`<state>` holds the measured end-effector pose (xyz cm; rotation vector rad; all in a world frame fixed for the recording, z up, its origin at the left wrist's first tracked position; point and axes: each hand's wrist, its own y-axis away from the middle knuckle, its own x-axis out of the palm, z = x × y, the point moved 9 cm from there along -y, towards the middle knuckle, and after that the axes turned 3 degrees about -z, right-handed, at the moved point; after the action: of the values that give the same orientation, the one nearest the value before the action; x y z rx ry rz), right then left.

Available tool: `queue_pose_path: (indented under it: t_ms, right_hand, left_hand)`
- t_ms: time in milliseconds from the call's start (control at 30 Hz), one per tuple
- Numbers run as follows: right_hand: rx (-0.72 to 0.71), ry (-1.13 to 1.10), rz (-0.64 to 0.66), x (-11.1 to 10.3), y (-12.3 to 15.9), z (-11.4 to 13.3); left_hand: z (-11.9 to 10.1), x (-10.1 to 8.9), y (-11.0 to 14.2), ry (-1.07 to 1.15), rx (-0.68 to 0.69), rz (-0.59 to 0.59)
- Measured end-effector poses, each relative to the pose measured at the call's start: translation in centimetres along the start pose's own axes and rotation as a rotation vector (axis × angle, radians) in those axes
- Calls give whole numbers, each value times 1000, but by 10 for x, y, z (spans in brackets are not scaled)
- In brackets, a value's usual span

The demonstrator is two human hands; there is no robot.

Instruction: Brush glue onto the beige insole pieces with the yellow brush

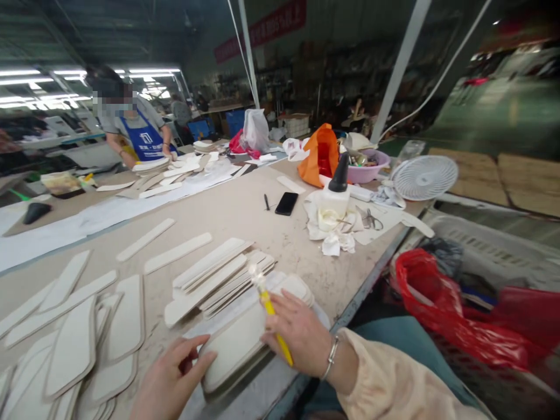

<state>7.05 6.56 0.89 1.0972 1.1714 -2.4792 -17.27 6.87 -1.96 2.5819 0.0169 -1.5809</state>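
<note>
My right hand [300, 326] is closed around a brush with a yellow handle [282, 344], its pale bristle end pointing up and away. Below that hand lies a stack of white, round-cornered flat panels [238, 347] at the table's near edge. At the stack's left end my left hand [172, 373] has its thumb and forefinger closed on the edge of the top panel. Just beyond is another pile of narrow white strips [219, 274]. More white panels [72, 350] lie in an overlapping heap to the left.
A glue bottle with a black nozzle [335, 201], a black phone [286, 203], an orange bag [319, 154] and a white fan [426, 177] stand or lie farther back. A crate with a red plastic bag [455, 321] is at right. Across the table, a person in a blue apron [146, 137] handles panels.
</note>
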Motion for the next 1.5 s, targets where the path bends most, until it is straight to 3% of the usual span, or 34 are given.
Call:
queue_pose_path:
  t_ms: [100,200,467,567,667,767,867,1100,1267,1367,1433,1500]
  right_hand:
    - [-63,-22,88,22,7,21]
    - [-41,-20,93,26,12,18]
    - [176,87,-80,-17,21,-40]
    - [334,109,-180,-33,28,-70]
    - [498,64,-210,-33,35,-95]
    - [568,26,-201,-27,38,-102]
    - [552,-7,-228,-27,37,-98]
    - [562,-256,-413,-36,38,-98]
    - [746,-728,-551,-28,35,-111]
    - [756,-945,-611,-31,23,-112]
    - [743,-1017,-627,-38,13,-110]
    - [726,-1049,-618,-46,3,-108]
  left_hand:
    - [3,0,-1,-3,35,-11]
    - [3,-1,-1,-11,46,-33]
    - [-5,-3,3,0,16,-31]
    - [-8,-4,4,12,18,-30]
    - [-10,-6,4,6,25,-55]
    - [-12,-7,5,1,46,-73]
    - [-16,-9,6,4,64,-84]
    - [-16,-10,7,32,-20,-95]
    - [-10,-2,16,360,-158,37]
    - [-16,0,31,677,-255,30]
    - [-23,9,45,895,-337,56]
    - [-33,29,61,1098,-424,160]
